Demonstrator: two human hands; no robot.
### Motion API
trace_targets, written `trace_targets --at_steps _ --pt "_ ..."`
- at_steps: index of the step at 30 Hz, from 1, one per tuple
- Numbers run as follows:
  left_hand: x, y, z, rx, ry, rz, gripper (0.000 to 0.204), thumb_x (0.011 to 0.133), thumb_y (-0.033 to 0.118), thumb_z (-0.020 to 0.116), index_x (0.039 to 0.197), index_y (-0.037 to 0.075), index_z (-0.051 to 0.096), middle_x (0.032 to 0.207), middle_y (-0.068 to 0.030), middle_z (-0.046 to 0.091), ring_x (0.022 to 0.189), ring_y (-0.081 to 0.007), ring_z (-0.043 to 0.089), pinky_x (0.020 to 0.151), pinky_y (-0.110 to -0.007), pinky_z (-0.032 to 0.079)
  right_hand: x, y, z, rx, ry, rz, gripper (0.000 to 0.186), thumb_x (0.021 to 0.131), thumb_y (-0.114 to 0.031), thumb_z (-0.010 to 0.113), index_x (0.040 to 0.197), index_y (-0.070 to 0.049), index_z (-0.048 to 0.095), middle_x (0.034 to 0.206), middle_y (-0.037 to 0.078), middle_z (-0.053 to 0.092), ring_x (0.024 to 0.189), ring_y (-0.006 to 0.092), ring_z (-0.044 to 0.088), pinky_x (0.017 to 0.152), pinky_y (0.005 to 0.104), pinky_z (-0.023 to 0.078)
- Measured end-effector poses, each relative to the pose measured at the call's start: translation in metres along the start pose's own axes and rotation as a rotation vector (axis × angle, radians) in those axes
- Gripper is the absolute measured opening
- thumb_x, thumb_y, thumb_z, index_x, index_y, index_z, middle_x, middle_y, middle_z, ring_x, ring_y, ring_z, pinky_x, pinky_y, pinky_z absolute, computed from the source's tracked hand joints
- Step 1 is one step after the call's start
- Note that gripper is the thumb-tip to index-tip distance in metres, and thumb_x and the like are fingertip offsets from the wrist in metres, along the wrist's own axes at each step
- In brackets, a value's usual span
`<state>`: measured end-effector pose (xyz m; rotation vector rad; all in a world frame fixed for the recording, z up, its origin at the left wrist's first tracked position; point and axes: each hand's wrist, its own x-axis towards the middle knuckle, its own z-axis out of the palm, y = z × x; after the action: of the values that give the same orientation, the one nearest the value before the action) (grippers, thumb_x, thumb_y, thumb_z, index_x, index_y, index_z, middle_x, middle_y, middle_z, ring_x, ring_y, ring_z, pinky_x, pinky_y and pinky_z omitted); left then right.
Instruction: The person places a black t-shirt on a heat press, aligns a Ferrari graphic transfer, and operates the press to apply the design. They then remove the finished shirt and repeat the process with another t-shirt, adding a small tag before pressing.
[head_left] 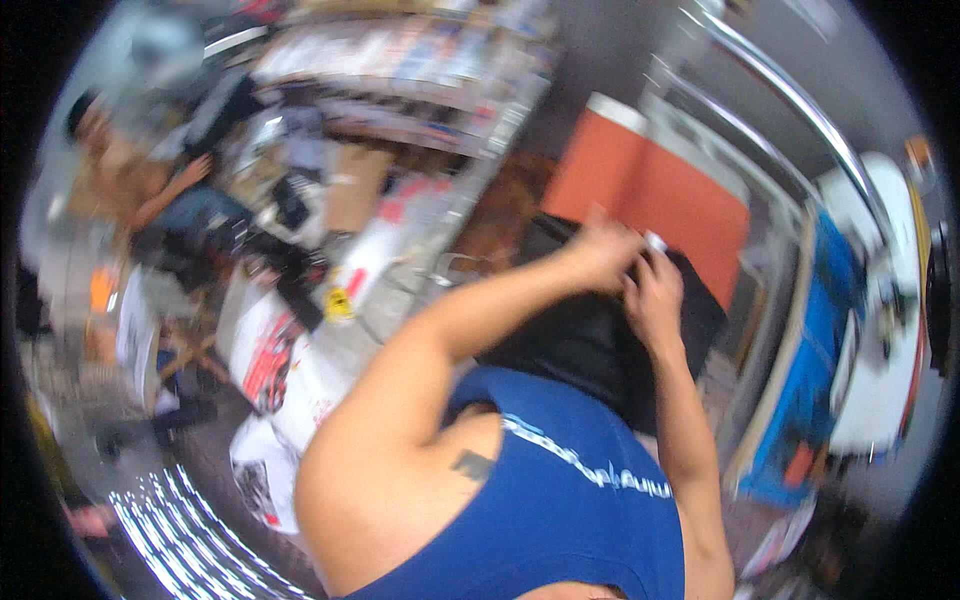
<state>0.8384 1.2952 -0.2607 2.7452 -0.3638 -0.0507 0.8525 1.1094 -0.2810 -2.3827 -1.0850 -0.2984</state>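
- Both hands are close together, left hand (608, 258) just beside the right hand (655, 295), fingers bent and turned in toward each other.
- There's a small white thing (655, 242) right at the fingertips, between the two hands. Too blurry to say what it is or which hand has it, and I can't tell how tightly either hand is closed.
- Black cloth (560, 335) is directly under the hands and spreads back toward the body, a bit slack and creased. Its far part lies over the near end of a flat orange-red board (690, 205).
- That board runs out beyond the hands, with a white piece (616, 113) at its far left corner.
- Off to the right of the hands: shiny metal rails (790, 90) up ahead, plus a bright blue panel (810, 350) that's lower down and well apart from them.
- Left of the hands is pretty messy: stacked racks (390, 70), a brown cardboard piece (357, 185) and a round yellow patch (339, 303) on something pale.
- Way further left, another person (135, 185) is sitting with an arm out in front, well clear of these hands.
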Motion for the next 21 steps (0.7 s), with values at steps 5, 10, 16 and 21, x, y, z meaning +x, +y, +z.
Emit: trace_targets --at_steps 5,10,16,21 --pt "-0.032 -0.019 -0.024 -0.449 0.234 0.156 0.056 0.080 0.020 0.082 0.130 0.007 0.062 0.135 -0.0146 0.061 0.132 -0.0330 0.055 0.113 -0.064 0.035 0.002 0.004 0.020 -0.147 -0.132 0.213 0.048 0.096 -0.023 0.065 0.136 0.003 0.056 0.141 0.025 0.055 0.136 0.0418 0.048 0.114 0.0530 0.036" --pt "-0.114 -0.120 -0.096 -0.445 0.849 0.101 0.028 0.081 0.010 0.078 0.108 0.004 0.071 0.109 -0.0145 0.072 0.105 -0.0334 0.069 0.094 -0.043 0.053 -0.001 0.006 0.034 -0.148 -0.077 0.297 0.050 0.097 -0.027 0.065 0.137 0.002 0.055 0.136 0.024 0.057 0.132 0.0416 0.049 0.113 0.0528 0.035" --pt "-0.226 -0.326 -0.226 0.125 1.231 -0.537 0.021 0.087 0.011 0.072 0.106 0.001 0.072 0.107 -0.0183 0.074 0.100 -0.0339 0.071 0.092 -0.040 0.055 -0.003 -0.006 0.044 -0.264 0.026 0.285 0.048 0.097 -0.026 0.063 0.137 -0.002 0.058 0.138 0.019 0.056 0.133 0.0393 0.047 0.114 0.0512 0.034" --pt "-0.243 -0.501 -0.312 0.376 1.260 -0.646 0.024 0.092 0.018 0.068 0.113 0.006 0.071 0.117 -0.0182 0.070 0.114 -0.0395 0.063 0.100 -0.047 0.049 0.000 -0.009 0.042 -0.304 -0.019 0.303 0.048 0.095 -0.023 0.062 0.137 -0.001 0.057 0.137 0.020 0.056 0.131 0.0398 0.048 0.113 0.0510 0.034"
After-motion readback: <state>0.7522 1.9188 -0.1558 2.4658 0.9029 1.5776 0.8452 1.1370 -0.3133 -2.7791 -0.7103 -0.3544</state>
